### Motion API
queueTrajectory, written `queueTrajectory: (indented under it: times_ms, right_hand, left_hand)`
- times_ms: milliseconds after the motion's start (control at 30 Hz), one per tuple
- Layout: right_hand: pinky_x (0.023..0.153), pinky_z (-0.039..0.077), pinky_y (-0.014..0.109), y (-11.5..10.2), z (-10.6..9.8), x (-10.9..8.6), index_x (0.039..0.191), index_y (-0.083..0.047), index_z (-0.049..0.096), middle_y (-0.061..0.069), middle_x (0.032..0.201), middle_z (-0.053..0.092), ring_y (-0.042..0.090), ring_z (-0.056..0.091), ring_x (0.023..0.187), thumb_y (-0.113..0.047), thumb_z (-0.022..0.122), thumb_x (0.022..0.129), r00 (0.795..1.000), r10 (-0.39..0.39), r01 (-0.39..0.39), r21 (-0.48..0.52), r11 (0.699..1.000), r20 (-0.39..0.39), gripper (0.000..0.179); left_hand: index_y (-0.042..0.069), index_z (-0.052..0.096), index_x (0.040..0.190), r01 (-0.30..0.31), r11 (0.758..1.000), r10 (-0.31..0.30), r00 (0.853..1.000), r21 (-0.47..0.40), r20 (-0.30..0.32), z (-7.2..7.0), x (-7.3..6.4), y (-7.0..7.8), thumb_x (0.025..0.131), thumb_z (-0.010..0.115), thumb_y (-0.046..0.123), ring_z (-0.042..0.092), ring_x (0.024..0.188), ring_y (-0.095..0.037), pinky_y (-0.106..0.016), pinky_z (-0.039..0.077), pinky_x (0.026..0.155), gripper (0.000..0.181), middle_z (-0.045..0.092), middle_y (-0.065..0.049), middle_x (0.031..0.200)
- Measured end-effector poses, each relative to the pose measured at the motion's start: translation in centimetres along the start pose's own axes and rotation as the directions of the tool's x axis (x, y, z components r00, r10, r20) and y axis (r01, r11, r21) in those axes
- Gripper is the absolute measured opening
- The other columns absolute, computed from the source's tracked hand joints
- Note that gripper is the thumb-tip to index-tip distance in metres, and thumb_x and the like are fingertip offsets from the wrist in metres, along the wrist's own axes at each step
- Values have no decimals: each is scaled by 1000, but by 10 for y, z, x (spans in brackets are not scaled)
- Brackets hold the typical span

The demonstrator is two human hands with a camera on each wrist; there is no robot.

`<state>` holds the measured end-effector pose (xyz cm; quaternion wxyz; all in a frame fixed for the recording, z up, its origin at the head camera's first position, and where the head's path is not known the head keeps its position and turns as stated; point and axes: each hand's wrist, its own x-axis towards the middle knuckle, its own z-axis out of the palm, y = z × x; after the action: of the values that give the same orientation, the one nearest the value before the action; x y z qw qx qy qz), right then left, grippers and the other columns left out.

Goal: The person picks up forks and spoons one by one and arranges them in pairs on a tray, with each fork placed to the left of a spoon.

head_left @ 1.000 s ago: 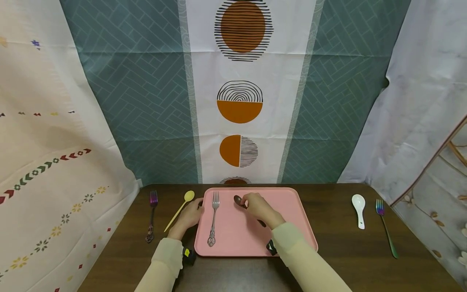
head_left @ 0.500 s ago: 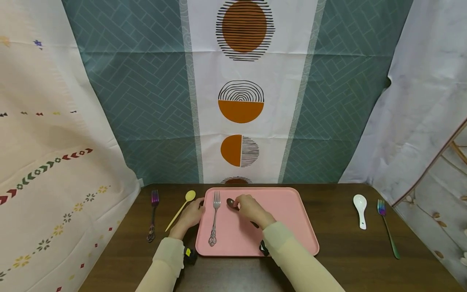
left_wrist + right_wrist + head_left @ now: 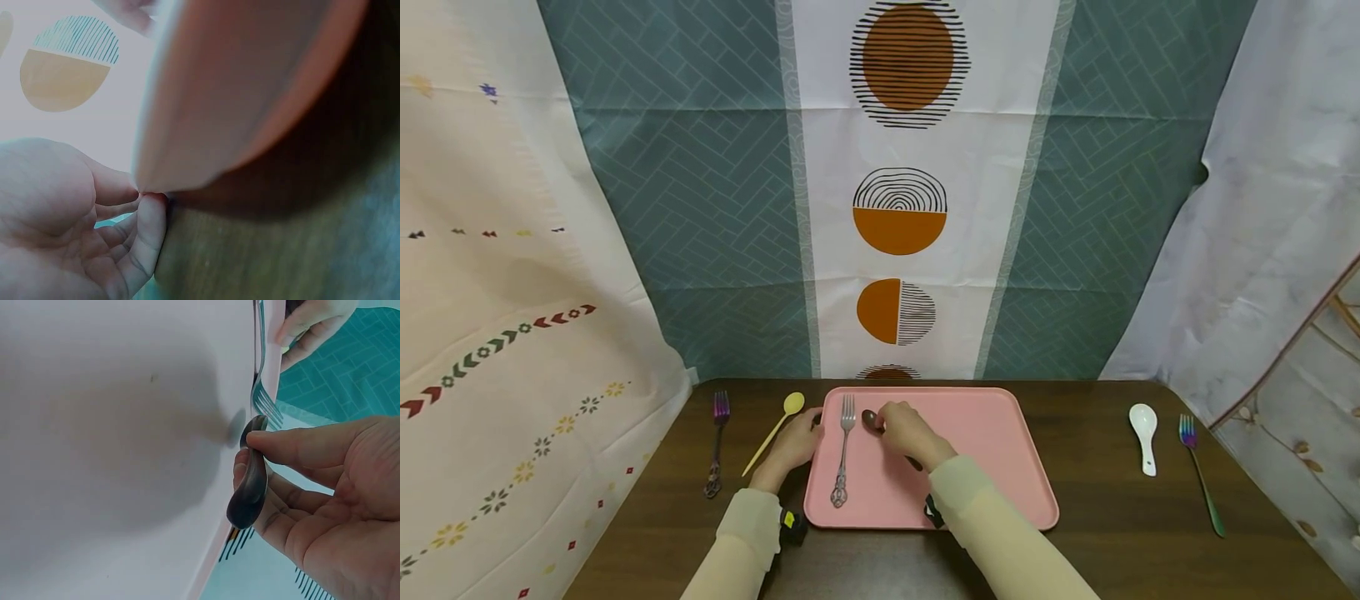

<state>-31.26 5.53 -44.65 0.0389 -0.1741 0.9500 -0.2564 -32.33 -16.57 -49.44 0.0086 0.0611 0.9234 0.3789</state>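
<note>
My left hand (image 3: 792, 446) pinches the left rim of a pink tray (image 3: 977, 450); in the left wrist view the thumb and fingers meet at the tray edge (image 3: 169, 178). Over the tray, my right hand (image 3: 912, 432) holds a dark spoon (image 3: 871, 420) between thumb and fingers, slanted with its bowl toward the far left. The right wrist view shows this dark spoon (image 3: 249, 497) close above the tray surface, its middle partly covered by the thumb. A silver fork (image 3: 841, 454) with an ornate handle lies along the tray's left side, tines away from me.
Left of the tray lie a yellow spoon (image 3: 772, 433) and a purple-tined fork (image 3: 718, 442). At the table's right are a white spoon (image 3: 1144, 437) and a rainbow-coloured fork (image 3: 1201, 475). A patterned curtain (image 3: 715, 208) hangs behind the table (image 3: 1097, 500).
My right hand has carried the dark spoon leftward across the tray, nearer the silver fork. My left hand has stayed at the tray's left rim.
</note>
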Motion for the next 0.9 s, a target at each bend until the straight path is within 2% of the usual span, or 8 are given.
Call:
queueTrajectory:
  times_ms: [133,200,233,367,500,600,767,900]
  right_hand:
    - [82,56,39,-2,3,0,106,5,75,18,105,73,25,66,90,12,64,89,1000,23,-23,10,1000,8,22]
    - [71,54,33,-3,5,0,94,4,75,13,91,72,21,62,78,12,65,89,999,30,-30,4,1000,16,14]
    - [63,49,30,-4,6,1,82,1,72,8,80,67,18,57,69,13,65,89,999,31,-31,-2,1000,20,15]
    - [50,36,26,-8,10,5,64,-5,62,3,63,54,15,44,56,13,66,87,998,57,-57,-4,998,35,29]
    - [50,42,25,-10,11,7,77,0,72,9,74,65,16,52,58,13,66,84,995,97,-98,34,995,31,16]
    - [51,45,25,-11,12,8,83,1,74,10,78,68,17,56,60,13,70,79,993,119,-119,70,990,6,14]
    - [54,47,25,-14,15,9,73,-1,69,8,72,64,17,56,62,9,82,72,988,150,-146,122,982,-30,17]
    - [53,47,25,-18,19,9,70,-3,65,8,70,62,17,56,60,8,83,76,983,181,-175,154,972,-26,22]
  left_hand:
    - [-8,49,148,8,1000,-8,1000,3,2,0,-1,0,108,46,13,60,125,-44,-61,47,105,45,59,-28,140]
    - [-8,49,148,8,1000,-8,1000,2,3,0,-1,0,108,46,12,59,126,-45,-61,46,105,45,59,-28,141]
    - [-8,49,148,9,1000,-9,1000,-1,4,0,-1,-1,108,46,12,58,127,-45,-62,46,106,45,58,-28,141]
    - [-7,48,149,10,1000,-10,1000,-17,8,0,-1,-1,109,46,13,55,132,-47,-63,43,108,45,56,-28,144]
    - [-7,48,149,11,1000,-11,1000,-22,10,0,-1,-1,109,46,13,56,130,-46,-63,44,108,45,57,-28,143]
    - [-7,47,149,13,1000,-13,1000,-22,11,0,-1,-1,108,46,13,58,127,-45,-62,46,106,45,58,-28,142]
    - [-7,48,149,22,1000,-22,1000,-18,8,0,-1,-1,109,45,13,57,129,-45,-62,45,107,45,57,-27,143]
    - [-7,48,149,21,1000,-21,1000,-15,8,0,0,0,109,45,14,56,130,-46,-62,44,108,45,57,-27,143]
